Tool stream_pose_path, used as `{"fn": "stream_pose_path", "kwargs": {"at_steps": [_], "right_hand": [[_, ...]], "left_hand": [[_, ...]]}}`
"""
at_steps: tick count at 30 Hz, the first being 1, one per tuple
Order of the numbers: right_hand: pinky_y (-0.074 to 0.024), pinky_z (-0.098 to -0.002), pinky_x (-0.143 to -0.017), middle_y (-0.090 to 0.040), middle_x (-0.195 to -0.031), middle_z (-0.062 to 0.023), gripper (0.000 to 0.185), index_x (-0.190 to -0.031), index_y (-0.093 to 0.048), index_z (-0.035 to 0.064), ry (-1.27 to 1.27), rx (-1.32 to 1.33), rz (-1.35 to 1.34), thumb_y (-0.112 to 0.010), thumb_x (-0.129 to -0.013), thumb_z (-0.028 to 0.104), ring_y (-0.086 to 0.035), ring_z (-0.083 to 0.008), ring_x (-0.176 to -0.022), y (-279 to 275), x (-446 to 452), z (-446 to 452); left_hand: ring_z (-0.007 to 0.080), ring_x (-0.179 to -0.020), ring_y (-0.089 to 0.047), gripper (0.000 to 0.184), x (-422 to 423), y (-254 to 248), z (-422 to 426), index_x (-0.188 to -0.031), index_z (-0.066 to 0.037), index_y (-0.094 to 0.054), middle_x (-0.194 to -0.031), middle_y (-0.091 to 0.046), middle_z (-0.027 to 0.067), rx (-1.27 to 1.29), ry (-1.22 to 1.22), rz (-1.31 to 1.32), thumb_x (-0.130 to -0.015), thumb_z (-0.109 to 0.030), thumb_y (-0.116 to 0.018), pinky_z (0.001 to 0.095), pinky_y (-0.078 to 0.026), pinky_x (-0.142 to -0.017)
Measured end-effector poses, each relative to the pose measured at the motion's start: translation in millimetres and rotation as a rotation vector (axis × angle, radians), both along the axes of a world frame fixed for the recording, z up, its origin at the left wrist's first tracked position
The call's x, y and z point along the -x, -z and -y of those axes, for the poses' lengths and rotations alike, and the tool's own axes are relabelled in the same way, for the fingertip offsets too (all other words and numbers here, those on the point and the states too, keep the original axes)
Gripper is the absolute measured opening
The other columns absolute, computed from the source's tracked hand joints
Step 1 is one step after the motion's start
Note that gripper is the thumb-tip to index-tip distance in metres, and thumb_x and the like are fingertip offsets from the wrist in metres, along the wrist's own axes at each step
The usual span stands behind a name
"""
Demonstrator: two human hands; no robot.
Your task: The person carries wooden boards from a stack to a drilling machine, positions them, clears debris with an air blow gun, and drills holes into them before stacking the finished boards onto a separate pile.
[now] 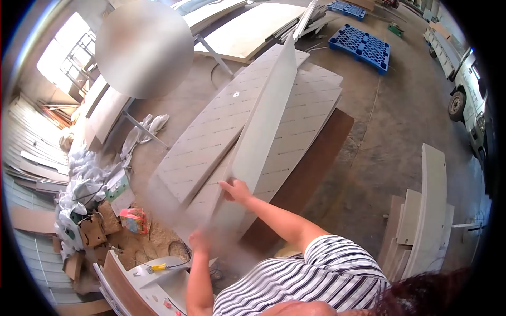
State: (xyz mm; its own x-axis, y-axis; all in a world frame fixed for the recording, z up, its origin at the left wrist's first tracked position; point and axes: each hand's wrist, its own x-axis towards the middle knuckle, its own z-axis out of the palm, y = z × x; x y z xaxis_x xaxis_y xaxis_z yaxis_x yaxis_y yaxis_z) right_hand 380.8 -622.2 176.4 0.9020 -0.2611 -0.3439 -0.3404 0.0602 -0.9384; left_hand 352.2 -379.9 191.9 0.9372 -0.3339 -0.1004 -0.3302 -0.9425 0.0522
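Observation:
A long white panel [266,118] is tilted up on its edge above a stack of boards, running away from me. My right hand [235,190] is closed on its upper edge, thumb and fingers over the rim. Lower down, my left hand [199,240] is at the near end of the boards. Blur covers its fingers, so their grip is not clear. Below the panel lie pale boards [205,131] covered in film with rows of small printed marks. A brown board [321,152] sticks out under them on the right.
Blue plastic pallets [361,47] lie on the floor beyond the stack. Panels lean upright at right [429,210], with a parked truck [472,100] behind. At left are plastic wrapping [84,179], cardboard and sawdust, plus a yellow-handled tool [159,267]. Another person's head area is blurred out.

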Motion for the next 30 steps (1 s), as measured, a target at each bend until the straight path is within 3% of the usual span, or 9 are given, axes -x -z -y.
{"fn": "stream_pose_path", "kwargs": {"at_steps": [4,5,7,9,10,12,13,17,30], "right_hand": [[-0.0460,-0.0274,-0.063,-0.053,-0.077,-0.0043,0.033,-0.098,-0.055,0.0046,0.043,-0.318,-0.009,-0.048,-0.090,0.036,-0.052,-0.0125,-0.071,111,37,35],[-0.0462,-0.0288,-0.063,-0.054,-0.077,-0.0071,0.034,-0.097,-0.055,0.0032,-0.039,0.077,-0.139,-0.046,-0.091,0.036,-0.052,-0.0136,-0.071,126,51,56],[-0.0490,-0.0447,-0.066,-0.058,-0.090,-0.0208,0.032,-0.103,-0.057,0.0064,-0.198,0.855,-0.041,-0.040,-0.091,0.031,-0.059,-0.0351,-0.076,183,78,96],[-0.0504,-0.0426,-0.066,-0.056,-0.087,-0.0215,0.028,-0.111,-0.055,0.0106,-0.228,1.132,-0.142,-0.041,-0.087,0.016,-0.058,-0.0359,-0.079,207,86,120],[-0.0501,-0.0446,-0.067,-0.057,-0.089,-0.0212,0.027,-0.110,-0.055,0.0084,-0.173,1.062,-0.211,-0.040,-0.089,0.017,-0.058,-0.0359,-0.079,246,85,132],[-0.0441,-0.0340,-0.055,-0.053,-0.072,-0.0031,0.043,-0.108,-0.053,0.0071,0.444,-0.482,-0.497,-0.041,-0.090,0.044,-0.051,-0.0192,-0.065,242,65,155],[-0.0394,-0.0306,-0.056,-0.046,-0.064,0.0026,0.054,-0.102,-0.053,0.0108,0.390,-0.842,-0.415,-0.036,-0.086,0.060,-0.044,-0.0153,-0.060,223,63,155],[-0.0448,-0.0435,-0.075,-0.056,-0.092,-0.0048,0.046,-0.103,-0.053,0.0114,0.321,-0.912,-0.334,-0.033,-0.088,0.051,-0.055,-0.0195,-0.087,120,27,95],[-0.0391,-0.0460,-0.089,-0.052,-0.113,-0.0077,0.043,-0.110,-0.052,0.0089,-0.323,-0.730,-0.643,-0.033,-0.089,0.041,-0.049,-0.0244,-0.105,127,122,-179]], "left_hand": [[0.0380,-0.063,-0.059,0.048,8,7,-17,-0.077,-0.005,-0.050,-0.066,-0.060,0.0175,0.057,0.118,0.168,-0.067,-0.049,-0.068,0.0455,-0.046,-0.058],[0.0380,-0.063,-0.059,0.048,15,-5,-14,-0.077,-0.005,-0.050,-0.066,-0.060,0.0175,0.059,0.096,0.168,-0.067,-0.049,-0.068,0.0455,-0.046,-0.058],[0.0362,-0.059,-0.058,0.049,47,-59,-7,-0.071,-0.006,-0.048,-0.060,-0.057,0.0157,0.105,0.037,0.024,-0.068,-0.051,-0.067,0.0448,-0.046,-0.054],[0.0352,-0.057,-0.057,0.050,74,-110,-11,-0.069,-0.007,-0.046,-0.057,-0.055,0.0144,0.099,-0.014,-0.014,-0.067,-0.052,-0.067,0.0440,-0.045,-0.052],[0.0343,-0.055,-0.057,0.051,90,-134,-15,-0.066,-0.007,-0.044,-0.053,-0.053,0.0131,0.092,-0.014,-0.052,-0.067,-0.053,-0.067,0.0431,-0.044,-0.050],[0.0333,-0.053,-0.056,0.052,125,-180,-20,-0.065,-0.008,-0.043,-0.052,-0.051,0.0121,0.075,-0.121,-0.020,-0.067,-0.054,-0.067,0.0421,-0.044,-0.049],[0.0323,-0.051,-0.055,0.054,142,-201,-30,-0.064,-0.008,-0.041,-0.051,-0.050,0.0110,0.051,-0.079,-0.008,-0.067,-0.055,-0.067,0.0410,-0.043,-0.047],[0.0280,-0.051,-0.055,0.051,210,-254,-66,-0.065,-0.009,-0.043,-0.051,-0.048,0.0082,-0.014,-0.431,-0.077,-0.068,-0.056,-0.063,0.0369,-0.044,-0.047],[0.0317,-0.053,-0.048,0.049,521,-219,-225,-0.057,-0.006,-0.044,-0.053,-0.047,0.0102,-0.087,-1.127,0.101,-0.071,-0.049,-0.063,0.0409,-0.035,-0.050]]}}
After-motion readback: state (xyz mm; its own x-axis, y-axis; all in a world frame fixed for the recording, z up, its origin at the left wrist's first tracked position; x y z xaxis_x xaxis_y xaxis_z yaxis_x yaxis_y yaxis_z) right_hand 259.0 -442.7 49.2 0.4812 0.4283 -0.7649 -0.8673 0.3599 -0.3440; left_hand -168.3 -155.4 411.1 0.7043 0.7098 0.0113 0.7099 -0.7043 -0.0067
